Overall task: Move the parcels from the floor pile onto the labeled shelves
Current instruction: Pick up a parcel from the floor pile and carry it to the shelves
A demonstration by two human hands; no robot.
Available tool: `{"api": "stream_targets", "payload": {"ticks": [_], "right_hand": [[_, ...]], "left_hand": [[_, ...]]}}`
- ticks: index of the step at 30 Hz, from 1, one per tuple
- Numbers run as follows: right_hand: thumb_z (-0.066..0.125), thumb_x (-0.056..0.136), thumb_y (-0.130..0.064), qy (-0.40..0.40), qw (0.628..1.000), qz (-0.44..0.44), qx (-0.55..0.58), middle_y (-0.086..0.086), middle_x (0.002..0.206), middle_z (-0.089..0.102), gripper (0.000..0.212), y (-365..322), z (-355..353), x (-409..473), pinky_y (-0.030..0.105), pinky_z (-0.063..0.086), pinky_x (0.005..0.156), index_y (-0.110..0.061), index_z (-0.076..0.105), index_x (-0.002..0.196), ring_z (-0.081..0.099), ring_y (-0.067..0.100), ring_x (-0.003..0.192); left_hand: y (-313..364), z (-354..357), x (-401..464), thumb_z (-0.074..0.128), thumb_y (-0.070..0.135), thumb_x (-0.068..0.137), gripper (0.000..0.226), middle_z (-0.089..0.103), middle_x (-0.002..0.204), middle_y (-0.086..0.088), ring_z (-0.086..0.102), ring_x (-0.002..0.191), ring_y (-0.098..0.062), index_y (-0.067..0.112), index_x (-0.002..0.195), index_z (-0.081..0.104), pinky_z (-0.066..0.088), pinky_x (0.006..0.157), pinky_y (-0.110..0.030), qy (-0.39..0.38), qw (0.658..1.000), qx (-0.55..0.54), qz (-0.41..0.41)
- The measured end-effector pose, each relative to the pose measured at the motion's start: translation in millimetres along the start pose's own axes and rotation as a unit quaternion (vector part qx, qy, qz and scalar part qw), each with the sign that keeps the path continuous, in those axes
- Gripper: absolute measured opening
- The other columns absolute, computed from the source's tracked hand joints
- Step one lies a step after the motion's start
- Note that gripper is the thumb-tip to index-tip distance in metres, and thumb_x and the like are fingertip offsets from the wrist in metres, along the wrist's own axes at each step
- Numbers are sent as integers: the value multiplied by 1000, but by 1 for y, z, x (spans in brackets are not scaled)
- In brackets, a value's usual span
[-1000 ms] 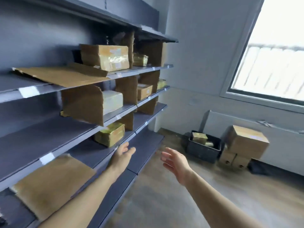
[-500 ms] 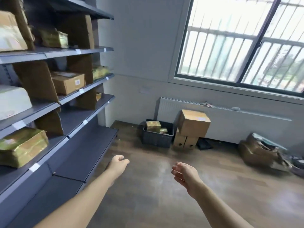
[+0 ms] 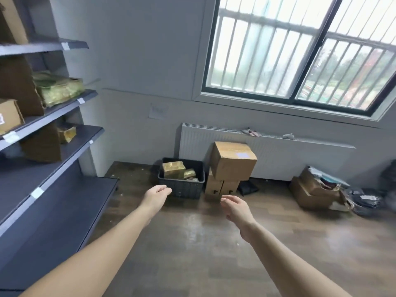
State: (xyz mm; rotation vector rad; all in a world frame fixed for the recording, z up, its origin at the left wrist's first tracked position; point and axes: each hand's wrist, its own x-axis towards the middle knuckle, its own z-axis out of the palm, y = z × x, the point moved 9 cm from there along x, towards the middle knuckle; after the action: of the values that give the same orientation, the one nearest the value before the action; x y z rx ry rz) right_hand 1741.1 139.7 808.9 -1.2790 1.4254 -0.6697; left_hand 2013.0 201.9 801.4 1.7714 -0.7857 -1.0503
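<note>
Storeroom: labeled metal shelves (image 3: 51, 112), cardboard boxes (image 3: 232, 160), parcel crate (image 3: 182, 186).

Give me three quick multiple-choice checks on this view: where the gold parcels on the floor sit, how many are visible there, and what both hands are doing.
1. Where are the floor's gold parcels?
A. In the dark crate
B. On the radiator
C. On top of the big box

2. How many gold parcels show in the crate?
A. None
B. Two
C. Five

3. What are the left hand and right hand doing?
A. Both grip a parcel
B. One holds the crate
C. Both are empty, held out in the air

Answers: 1 A, the parcels sit inside the crate's walls, left of the big box. 2 B, a larger and a smaller gold one show; anything beneath is hidden. 3 C, the fingers are loose and touch nothing.
</note>
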Motion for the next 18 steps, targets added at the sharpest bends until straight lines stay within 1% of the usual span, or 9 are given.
{"api": "stream_targets", "payload": {"ticks": [3, 5, 7, 9, 11, 12, 13, 15, 18], "right_hand": [[58, 99, -31, -14, 988, -68, -135, -3, 135, 64, 39, -28, 6, 50, 29, 45, 106, -19, 60, 137, 58, 13, 122], [55, 100, -34, -11, 961, -113, -252, -3, 146, 55, 45, -43, 10, 90, 29, 38, 112, -20, 55, 143, 49, 14, 135], [52, 101, -39, -26, 917, -147, -371, -1, 161, 38, 52, -49, 18, 135, 33, 24, 122, -23, 48, 150, 27, 19, 152], [50, 101, -44, -48, 879, -154, -449, 1, 169, 20, 58, -50, 24, 186, 41, 9, 127, -27, 38, 155, 6, 23, 158], [49, 101, -44, -67, 861, -146, -482, 4, 171, 9, 63, -52, 26, 238, 45, 3, 126, -28, 29, 159, -2, 28, 158], [49, 101, -43, -73, 857, -142, -489, 6, 171, 6, 65, -54, 27, 265, 46, 3, 126, -27, 26, 160, -4, 29, 158], [49, 101, -42, -83, 857, -136, -490, 7, 171, 4, 67, -58, 27, 291, 45, 3, 127, -26, 24, 160, -4, 30, 158], [50, 102, -40, -109, 866, -120, -474, 8, 171, 5, 67, -67, 27, 342, 42, 6, 127, -24, 23, 161, -2, 30, 158], [50, 102, -35, -127, 875, -118, -452, 8, 171, 8, 67, -90, 33, 413, 39, 13, 126, -19, 22, 161, 3, 28, 158]], "left_hand": [[22, 22, 55, 57, 38, 96, 48, 50, 147, 2, 44, 135, -19, 23, 141, 53, 33, 109, -32, -29, 999, 25, 18], [32, 35, 95, 57, 50, 90, 55, 43, 153, 3, 33, 144, -20, 32, 142, 51, 27, 117, -37, -34, 997, 62, 20], [41, 51, 134, 55, 54, 90, 59, 27, 162, 3, 8, 153, -20, 37, 146, 44, 12, 122, -43, -45, 992, 116, 30], [54, 67, 175, 51, 51, 95, 60, 13, 166, 3, -10, 153, -19, 38, 151, 35, 1, 122, -47, -41, 975, 209, 60], [72, 85, 213, 47, 52, 95, 64, 6, 166, 3, -16, 152, -19, 39, 154, 26, -4, 121, -48, -33, 935, 334, 114], [81, 94, 233, 46, 52, 95, 65, 4, 167, 3, -17, 152, -19, 38, 155, 24, -5, 122, -48, -31, 915, 378, 139], [88, 103, 252, 46, 51, 95, 66, 4, 167, 3, -17, 152, -19, 38, 155, 22, -5, 122, -47, -34, 904, 398, 150], [98, 115, 292, 46, 51, 95, 67, 4, 167, 3, -14, 152, -20, 38, 155, 21, -1, 122, -46, -46, 904, 401, 139], [113, 118, 347, 47, 49, 95, 67, 8, 166, 5, -7, 153, -17, 37, 156, 21, 10, 122, -43, -41, 924, 363, 113]]}}
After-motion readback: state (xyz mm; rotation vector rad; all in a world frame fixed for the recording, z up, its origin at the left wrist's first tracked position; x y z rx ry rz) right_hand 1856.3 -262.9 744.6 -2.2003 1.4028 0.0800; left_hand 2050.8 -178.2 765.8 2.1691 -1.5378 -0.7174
